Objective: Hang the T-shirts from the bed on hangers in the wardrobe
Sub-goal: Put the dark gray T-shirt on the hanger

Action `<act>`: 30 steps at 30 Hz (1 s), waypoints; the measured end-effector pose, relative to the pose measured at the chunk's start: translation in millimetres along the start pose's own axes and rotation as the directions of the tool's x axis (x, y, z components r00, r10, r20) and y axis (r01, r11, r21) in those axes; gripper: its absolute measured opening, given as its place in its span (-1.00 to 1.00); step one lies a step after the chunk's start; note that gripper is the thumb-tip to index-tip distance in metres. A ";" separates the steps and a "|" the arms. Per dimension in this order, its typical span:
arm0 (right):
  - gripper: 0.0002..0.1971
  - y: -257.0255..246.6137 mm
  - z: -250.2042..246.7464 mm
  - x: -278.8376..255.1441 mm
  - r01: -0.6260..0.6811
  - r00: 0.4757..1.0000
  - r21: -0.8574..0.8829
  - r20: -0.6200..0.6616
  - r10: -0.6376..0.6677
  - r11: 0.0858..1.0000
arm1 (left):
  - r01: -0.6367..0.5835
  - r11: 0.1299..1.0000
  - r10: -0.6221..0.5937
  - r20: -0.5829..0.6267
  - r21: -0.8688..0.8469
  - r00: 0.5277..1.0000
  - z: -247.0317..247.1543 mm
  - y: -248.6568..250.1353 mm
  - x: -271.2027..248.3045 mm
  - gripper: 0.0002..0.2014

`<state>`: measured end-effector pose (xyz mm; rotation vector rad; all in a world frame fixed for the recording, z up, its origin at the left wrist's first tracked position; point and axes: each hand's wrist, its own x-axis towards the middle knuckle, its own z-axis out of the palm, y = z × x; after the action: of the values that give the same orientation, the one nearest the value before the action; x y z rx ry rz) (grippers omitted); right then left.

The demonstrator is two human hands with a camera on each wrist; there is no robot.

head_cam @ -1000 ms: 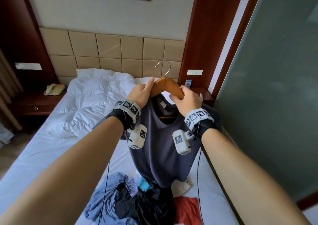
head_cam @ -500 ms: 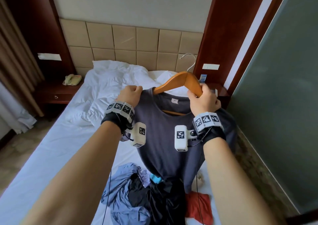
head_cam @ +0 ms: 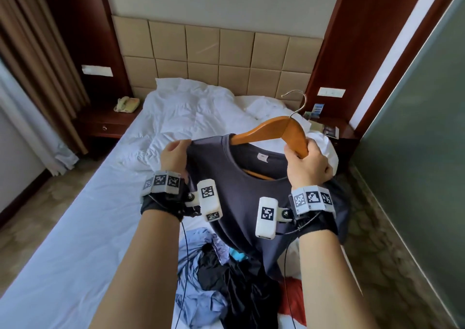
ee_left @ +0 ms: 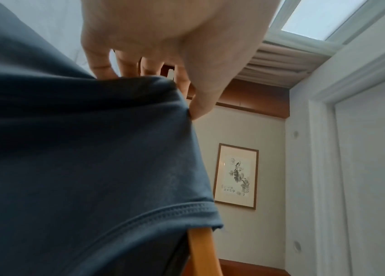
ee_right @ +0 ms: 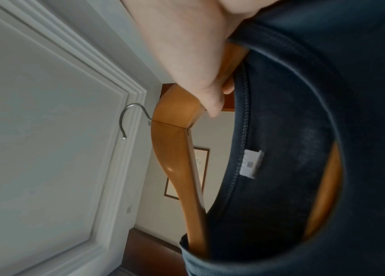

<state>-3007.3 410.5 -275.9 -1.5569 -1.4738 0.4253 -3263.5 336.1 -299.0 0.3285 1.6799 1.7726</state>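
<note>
A dark grey T-shirt [head_cam: 241, 190] hangs in front of me above the bed, with a wooden hanger [head_cam: 274, 129] partly inside its neck. One hanger arm goes under the shirt's left shoulder. My left hand [head_cam: 176, 152] pinches that shoulder [ee_left: 92, 149], the fingers [ee_left: 101, 63] curled over its top edge. My right hand [head_cam: 308, 167] grips the other, bare hanger arm [ee_right: 186, 104] just above the collar. The metal hook [head_cam: 298, 102] points up and away. The neck label [ee_right: 251, 164] shows inside the collar.
A pile of blue, black and red clothes [head_cam: 234, 283] lies on the white bed [head_cam: 75, 240] below my arms. Crumpled white bedding [head_cam: 191, 112] lies at the headboard. A nightstand with a phone [head_cam: 125, 104] stands left, a frosted glass wall [head_cam: 422, 152] right.
My left hand has slid from the hanger's middle out to the shirt's left shoulder and pulled the cloth over that arm. The hanger has tilted, its right side raised.
</note>
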 end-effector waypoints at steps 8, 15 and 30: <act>-0.72 -6.2 3.2 -13.1 0.081 0.996 0.094 -0.050 -0.076 0.992 | 0.075 0.990 -0.095 -0.172 -0.115 0.981 -24.8 1.6 -2.3 -0.62; -0.71 -6.3 7.3 -17.9 0.048 0.999 0.074 0.011 -0.049 0.996 | -0.028 0.999 0.038 -0.236 0.045 0.971 -33.8 2.0 -5.3 -0.81; -0.75 -3.2 -16.1 -35.0 0.091 0.990 0.019 0.103 -0.092 0.996 | -0.538 0.724 0.465 0.270 0.432 0.843 12.0 7.0 -41.4 -0.86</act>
<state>-3004.6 372.0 -276.7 -1.4680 -1.6114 0.4679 -3227.4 320.5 -280.0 1.2252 2.0538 1.5780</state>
